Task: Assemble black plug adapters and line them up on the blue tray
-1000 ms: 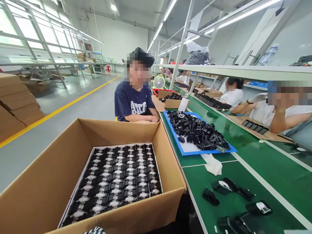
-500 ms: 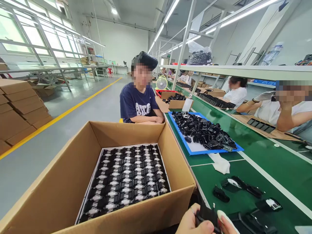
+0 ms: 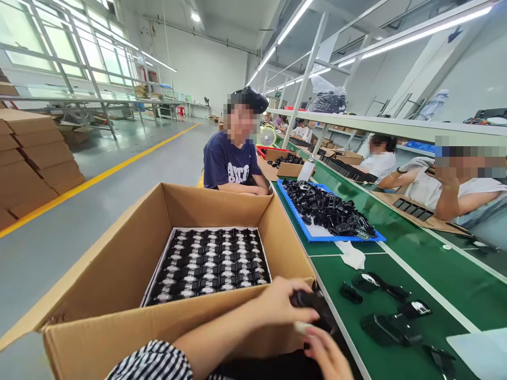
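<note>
My left hand (image 3: 279, 303) is curled round a black plastic part (image 3: 312, 306) at the near right corner of a big cardboard box (image 3: 119, 311). My right hand (image 3: 327, 353) comes up from below with its fingertips against the same part. Inside the box lies a tray of black plug parts (image 3: 208, 264) in neat rows. My striped sleeve (image 3: 152, 364) shows at the bottom edge.
A green workbench (image 3: 412, 253) runs to the right, with loose black parts (image 3: 382, 311), a white cloth (image 3: 350, 256) and a blue tray (image 3: 312, 235) heaped with black parts. A person in a dark shirt (image 3: 232, 163) sits beyond the box; others sit across the bench. Flat cartons (image 3: 31, 158) are stacked left.
My hands have risen into view and moved up to the box corner with the black part. The camera has tilted down and shifted slightly right.
</note>
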Demonstrator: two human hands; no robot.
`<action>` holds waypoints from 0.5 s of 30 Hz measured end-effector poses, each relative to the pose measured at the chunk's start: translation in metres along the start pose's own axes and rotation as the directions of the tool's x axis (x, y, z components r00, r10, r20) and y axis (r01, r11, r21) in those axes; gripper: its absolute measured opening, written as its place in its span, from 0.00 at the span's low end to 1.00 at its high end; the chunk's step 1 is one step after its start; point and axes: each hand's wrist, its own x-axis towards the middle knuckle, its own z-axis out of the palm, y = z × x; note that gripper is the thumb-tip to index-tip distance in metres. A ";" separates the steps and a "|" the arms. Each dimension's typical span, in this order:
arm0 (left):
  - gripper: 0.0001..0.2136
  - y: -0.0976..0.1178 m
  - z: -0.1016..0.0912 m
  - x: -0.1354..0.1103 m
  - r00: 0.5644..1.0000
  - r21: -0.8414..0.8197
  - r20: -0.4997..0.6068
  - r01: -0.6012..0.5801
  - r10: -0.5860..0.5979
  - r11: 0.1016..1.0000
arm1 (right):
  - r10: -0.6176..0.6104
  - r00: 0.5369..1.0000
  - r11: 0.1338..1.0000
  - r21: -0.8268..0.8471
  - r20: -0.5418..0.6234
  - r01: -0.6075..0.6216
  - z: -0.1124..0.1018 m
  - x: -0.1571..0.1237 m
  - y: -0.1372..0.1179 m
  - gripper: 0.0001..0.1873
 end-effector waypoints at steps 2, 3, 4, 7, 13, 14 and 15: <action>0.13 -0.006 -0.018 0.010 0.984 -0.055 -0.172 0.039 -0.048 0.998 | 0.145 0.921 0.958 -0.285 0.363 -0.038 0.027 0.015 0.001 0.10; 0.12 -0.010 -0.025 0.015 0.971 -0.137 -0.226 0.050 -0.080 0.989 | 0.252 0.855 0.897 -0.442 0.454 -0.029 0.043 0.021 0.002 0.09; 0.13 -0.013 -0.031 0.019 0.958 -0.223 -0.261 0.058 -0.117 0.973 | 0.355 0.800 0.828 -0.560 0.484 -0.029 0.059 0.027 0.004 0.09; 0.17 -0.019 -0.039 0.029 0.933 -0.413 -0.292 0.076 -0.212 0.907 | 0.462 0.750 0.744 -0.667 0.473 -0.038 0.093 0.038 0.013 0.11; 0.15 -0.017 -0.029 0.017 0.964 -0.418 -0.182 0.100 -0.191 0.903 | 0.342 0.870 0.824 -0.558 0.355 -0.096 0.063 0.022 0.017 0.10; 0.14 -0.017 -0.025 0.010 0.974 -0.388 -0.139 0.113 -0.180 0.915 | 0.239 0.937 0.895 -0.433 0.256 -0.109 0.053 0.017 0.013 0.11; 0.12 -0.016 -0.020 0.002 0.980 -0.352 -0.089 0.135 -0.177 0.926 | 0.129 0.984 0.958 -0.274 0.126 -0.090 0.044 0.012 0.008 0.13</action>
